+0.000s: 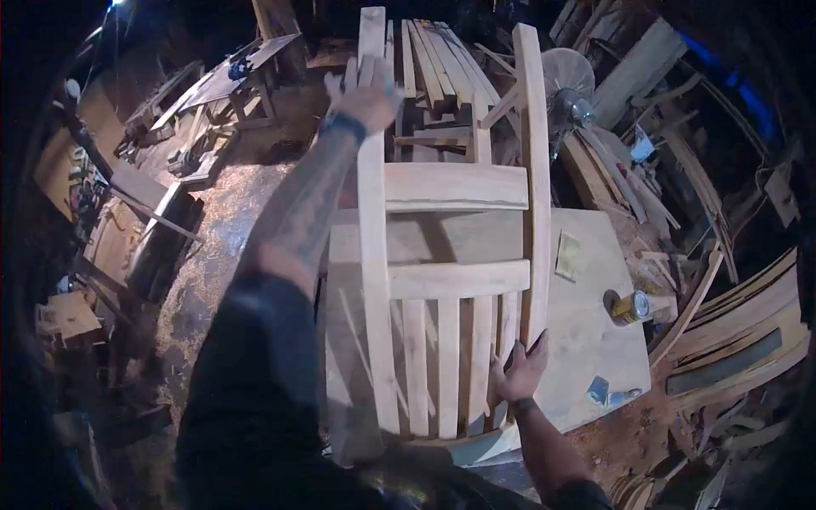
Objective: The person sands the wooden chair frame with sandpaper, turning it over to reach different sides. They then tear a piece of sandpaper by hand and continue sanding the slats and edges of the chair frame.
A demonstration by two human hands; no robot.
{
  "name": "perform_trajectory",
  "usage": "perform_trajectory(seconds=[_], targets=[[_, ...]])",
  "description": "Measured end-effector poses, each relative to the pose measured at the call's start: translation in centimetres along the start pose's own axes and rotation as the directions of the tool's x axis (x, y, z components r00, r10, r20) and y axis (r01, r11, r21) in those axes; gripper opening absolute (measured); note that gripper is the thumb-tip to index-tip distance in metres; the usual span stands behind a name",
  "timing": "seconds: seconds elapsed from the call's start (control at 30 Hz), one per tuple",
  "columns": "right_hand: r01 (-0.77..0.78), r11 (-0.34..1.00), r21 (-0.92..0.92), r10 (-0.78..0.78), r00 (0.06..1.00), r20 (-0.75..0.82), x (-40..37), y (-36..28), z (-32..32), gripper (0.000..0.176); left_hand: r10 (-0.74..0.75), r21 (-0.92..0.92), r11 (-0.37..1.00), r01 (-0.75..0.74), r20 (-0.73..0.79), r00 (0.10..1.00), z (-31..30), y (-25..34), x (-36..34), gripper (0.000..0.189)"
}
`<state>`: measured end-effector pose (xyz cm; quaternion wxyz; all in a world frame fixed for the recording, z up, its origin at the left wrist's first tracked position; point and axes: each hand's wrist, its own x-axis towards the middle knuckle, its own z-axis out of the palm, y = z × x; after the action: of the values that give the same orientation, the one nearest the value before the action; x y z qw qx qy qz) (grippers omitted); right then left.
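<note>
A pale wooden chair-back frame [457, 280] stands before me, with two long curved posts, cross rails and several slats low down. My left hand [370, 106] reaches far up its left post [372, 221], fingers stretched out and lying against the wood. Low on the right side, my right hand [521, 374] grips the right post [535, 212] near its bottom end, thumb and fingers apart around the edge. Some of the right fingers are hidden behind the wood.
Under and behind the frame is a pale board tabletop [595, 331]. On it are a sandpaper-like sheet [568, 257], a tin can [630, 308] and a small blue item [598, 390]. Beyond stand stacked planks [442, 64] and a fan [568, 81]. Shavings [221, 246] cover the floor.
</note>
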<state>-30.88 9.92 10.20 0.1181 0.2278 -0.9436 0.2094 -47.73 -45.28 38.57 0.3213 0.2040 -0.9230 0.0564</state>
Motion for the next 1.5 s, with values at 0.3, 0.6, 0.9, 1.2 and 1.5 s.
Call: perform_trajectory(seconds=[0.3, 0.6, 0.9, 1.2, 1.5], targets=[[0.050, 0.999, 0.001, -0.050, 0.998, -0.037, -0.3, 0.7, 0.4, 0.073, 0.151, 0.024, 0.988, -0.149, -0.052, 0.987, 1.2, 2.9, -21.9, 0.089], [0.007, 1.000, -0.010, -0.007, 1.000, 0.019, -0.2, 0.8, 0.6, 0.072, 0.040, -0.019, 0.999, -0.038, 0.122, 0.992, -2.1, 3.1, -23.6, 0.087], [-0.069, 0.997, -0.026, 0.070, 0.996, 0.047, -0.1, 0.2, 0.2, 0.072, 0.249, 0.262, 0.961, -0.090, -0.673, 0.697, 7.6, -6.3, 17.4, 0.084], [0.033, 0.999, -0.030, -0.033, 0.999, -0.015, -0.1, 0.9, 0.7, 0.069, 0.055, -0.130, 0.990, -0.060, -0.037, 0.998, 0.7, -4.2, 12.3, 0.084], [0.083, 0.994, -0.074, -0.083, 0.997, 0.008, -0.2, 1.7, 1.2, 0.091, 0.103, -0.156, 0.982, -0.103, -0.009, 0.995, -0.2, 1.9, -19.0, 0.087]])
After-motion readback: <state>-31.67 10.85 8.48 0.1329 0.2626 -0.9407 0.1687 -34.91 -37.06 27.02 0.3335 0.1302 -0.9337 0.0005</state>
